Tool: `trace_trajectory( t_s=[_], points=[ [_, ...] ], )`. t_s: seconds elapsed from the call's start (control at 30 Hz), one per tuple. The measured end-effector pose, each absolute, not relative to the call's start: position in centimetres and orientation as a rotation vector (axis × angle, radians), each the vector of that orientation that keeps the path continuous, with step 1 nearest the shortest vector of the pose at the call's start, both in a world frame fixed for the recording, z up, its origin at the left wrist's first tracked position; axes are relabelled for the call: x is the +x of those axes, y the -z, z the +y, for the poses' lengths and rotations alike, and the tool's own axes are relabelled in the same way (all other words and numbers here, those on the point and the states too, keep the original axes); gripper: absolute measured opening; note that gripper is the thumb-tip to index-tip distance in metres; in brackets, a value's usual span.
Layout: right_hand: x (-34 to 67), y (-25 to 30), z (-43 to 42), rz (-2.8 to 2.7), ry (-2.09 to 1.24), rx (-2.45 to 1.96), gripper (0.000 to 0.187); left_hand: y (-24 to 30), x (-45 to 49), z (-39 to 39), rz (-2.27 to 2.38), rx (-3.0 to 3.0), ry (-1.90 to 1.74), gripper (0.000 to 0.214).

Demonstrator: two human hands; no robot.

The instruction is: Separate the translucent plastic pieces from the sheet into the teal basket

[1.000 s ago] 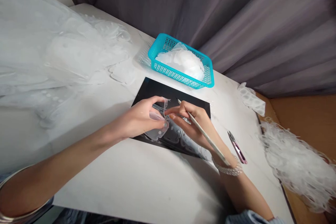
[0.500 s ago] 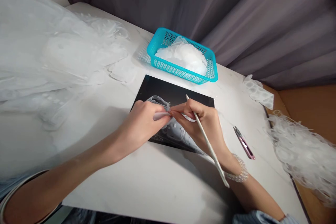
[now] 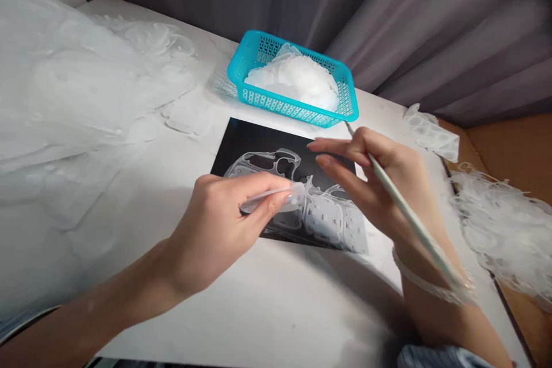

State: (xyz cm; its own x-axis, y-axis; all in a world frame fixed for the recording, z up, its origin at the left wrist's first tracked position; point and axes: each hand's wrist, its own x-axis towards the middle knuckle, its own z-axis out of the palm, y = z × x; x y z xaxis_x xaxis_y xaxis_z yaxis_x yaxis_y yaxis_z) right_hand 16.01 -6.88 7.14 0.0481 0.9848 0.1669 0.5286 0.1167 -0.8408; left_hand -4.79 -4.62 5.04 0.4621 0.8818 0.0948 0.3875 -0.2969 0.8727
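My left hand [image 3: 241, 213] pinches a small translucent plastic piece [image 3: 296, 191] between thumb and fingers, above a black mat [image 3: 235, 138]. Beneath and to the right of it, a translucent plastic sheet with cut-out shapes [image 3: 323, 217] lies across the mat. My right hand [image 3: 379, 178] is raised to the right of the sheet and apart from it. A thin white pen-like tool [image 3: 403, 204] is held in it, running from between the fingers back over the wrist. Its thumb and index finger are apart, with nothing between their tips.
Behind the mat stands a turquoise basket [image 3: 280, 104] holding white translucent pieces [image 3: 302, 77]. Large heaps of translucent sheets [image 3: 86, 80] cover the table's left side. On the right lie a crumpled sheet [image 3: 433, 132] and a tangle of plastic scraps [image 3: 504, 224] by a cardboard box [image 3: 513, 126].
My right hand has moved away from my left, rightward, still with the tool. The plastic sheet now lies spread on the mat. My left hand keeps a small piece. The view has shifted slightly.
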Motion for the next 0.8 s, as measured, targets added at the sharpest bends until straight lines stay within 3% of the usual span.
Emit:
trace_trajectory(
  t_s=[0.5,0.8],
  points=[
    [13.8,-8.1,-8.4,-1.263,-1.158,-1.352,0.05,-5.8,-5.1,-5.5,0.983,2.005,-0.809,0.018],
    [12.9,-8.2,-8.7,-1.154,-1.11,-1.354,0.051,-6.3,-5.1,-5.6,0.971,1.793,-0.772,0.013]
  ],
)
